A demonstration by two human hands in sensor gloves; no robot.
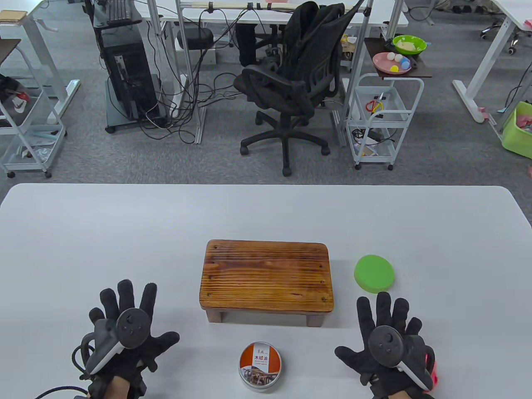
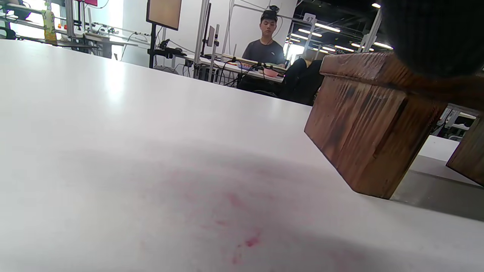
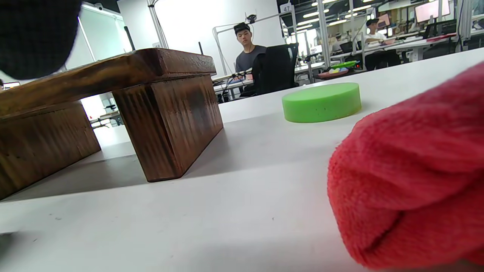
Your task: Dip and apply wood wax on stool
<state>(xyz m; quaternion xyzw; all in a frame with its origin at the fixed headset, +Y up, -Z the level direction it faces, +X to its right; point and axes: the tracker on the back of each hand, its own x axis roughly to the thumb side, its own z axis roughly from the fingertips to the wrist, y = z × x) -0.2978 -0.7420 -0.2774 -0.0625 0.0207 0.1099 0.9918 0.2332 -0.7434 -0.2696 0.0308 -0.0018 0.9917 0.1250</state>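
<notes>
Low rectangular stool of dark-stained grooved wood (image 1: pixel 267 276) sits mid-table on the white tabletop (image 1: pixel 124 232), long side facing the person, 2 block legs visible at its near edge. Round metal wax tin with an orange label lid (image 1: pixel 260 366) is in front of the stool, near the table's bottom edge, lid on, between the 2 hands and touching neither. Round flat green sponge pad (image 1: pixel 374 273) lies just right of the stool, apart from it.

Left hand in black sensor glove (image 1: pixel 126 336): flat on the table left of the stool and tin, fingers spread wide, holding nothing, tracker on its back. Left wrist view shows a stool leg close by on the right and bare tabletop with faint pink smudges (image 2: pixel 242 241); a dark glove blur fills the top right corner.

Right hand in black sensor glove (image 1: pixel 386 336): flat on the table right of the tin, fingers splayed, tips just below the green pad without touching it, nothing gripped. Red fleece cloth (image 3: pixel 412 170) sits near the right wrist; table view only shows a red edge at the hand's outer side (image 1: pixel 433 368), so I cannot tell whether it touches the glove.

Background past the table: black mesh office chair (image 1: pixel 291 91) and white wire cart (image 1: pixel 380 120).
</notes>
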